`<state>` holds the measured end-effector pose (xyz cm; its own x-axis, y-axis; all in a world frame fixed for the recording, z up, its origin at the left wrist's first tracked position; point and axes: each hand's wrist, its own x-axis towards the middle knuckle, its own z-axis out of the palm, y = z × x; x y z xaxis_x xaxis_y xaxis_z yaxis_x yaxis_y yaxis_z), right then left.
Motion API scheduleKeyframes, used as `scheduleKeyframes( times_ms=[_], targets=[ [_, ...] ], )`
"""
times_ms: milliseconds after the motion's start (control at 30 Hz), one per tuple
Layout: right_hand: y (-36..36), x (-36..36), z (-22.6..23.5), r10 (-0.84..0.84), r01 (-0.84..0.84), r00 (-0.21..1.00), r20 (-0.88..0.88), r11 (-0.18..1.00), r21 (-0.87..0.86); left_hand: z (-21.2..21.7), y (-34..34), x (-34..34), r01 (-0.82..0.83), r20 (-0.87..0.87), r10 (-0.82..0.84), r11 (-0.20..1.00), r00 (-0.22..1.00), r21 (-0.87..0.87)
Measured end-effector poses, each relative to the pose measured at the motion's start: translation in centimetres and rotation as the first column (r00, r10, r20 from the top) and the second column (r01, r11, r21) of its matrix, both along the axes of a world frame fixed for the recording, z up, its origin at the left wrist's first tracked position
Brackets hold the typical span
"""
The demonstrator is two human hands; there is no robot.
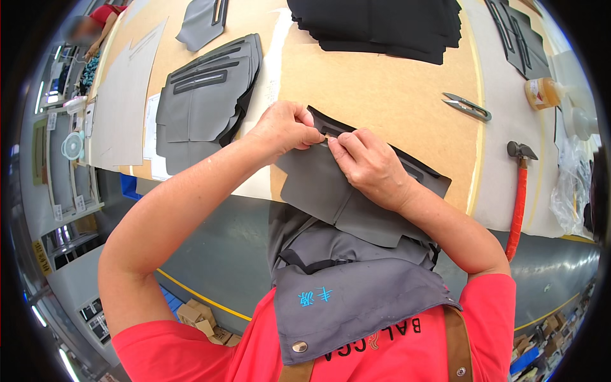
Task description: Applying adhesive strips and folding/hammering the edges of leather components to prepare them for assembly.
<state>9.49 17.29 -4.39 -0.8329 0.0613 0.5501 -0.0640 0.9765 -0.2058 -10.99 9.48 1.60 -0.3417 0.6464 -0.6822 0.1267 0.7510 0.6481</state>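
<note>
A dark grey leather-like panel (pixel 312 181) with a black far edge lies at the table's front edge, its near part hanging over toward my apron. Along its black edge runs a long slot, partly covered by my fingers. My left hand (pixel 289 132) is closed in a pinch at the slot's left end. Right beside it, my right hand (pixel 372 167) pinches the same spot, its other fingers curled over the panel. A small light bit shows between the fingertips, too small to name.
Slotted grey panels (pixel 197 108) are stacked at left, black pieces (pixel 382 28) at the back. Thread snips (pixel 468 107), a red-handled hammer (pixel 519 191), an amber bottle (pixel 542 93) and a clear plastic bag (pixel 573 181) lie at right. Another person (pixel 105 14) is at far left.
</note>
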Motion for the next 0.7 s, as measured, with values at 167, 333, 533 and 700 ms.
scheduleKeyframes(
  times_ms=[167, 333, 533, 700],
  targets=[
    [-0.1, 0.0, 0.0, -0.007, 0.007, 1.0, 0.004, 1.0, 0.006, -0.1, 0.0, -0.1, 0.01, 0.009, -0.01, 1.0, 1.0, 0.007],
    [0.0, -0.1, -0.1, 0.002, -0.002, 1.0, 0.004, 1.0, 0.007, 0.0, -0.1, -0.1, -0.001, 0.03, 0.0, 1.0, 1.0, 0.021],
    [0.2, -0.4, -0.1, 0.022, -0.023, 1.0, 0.01, 0.999, 0.024, -0.7, -1.4, -0.1, 0.029, -0.076, -0.017, 0.986, 0.997, 0.164],
    [1.2, -1.1, 0.3, 0.08, -0.084, 0.994, 0.07, 0.995, 0.062, -2.1, -5.4, 2.5, 0.376, -0.653, 0.014, 0.808, 0.757, 0.454]
  ],
)
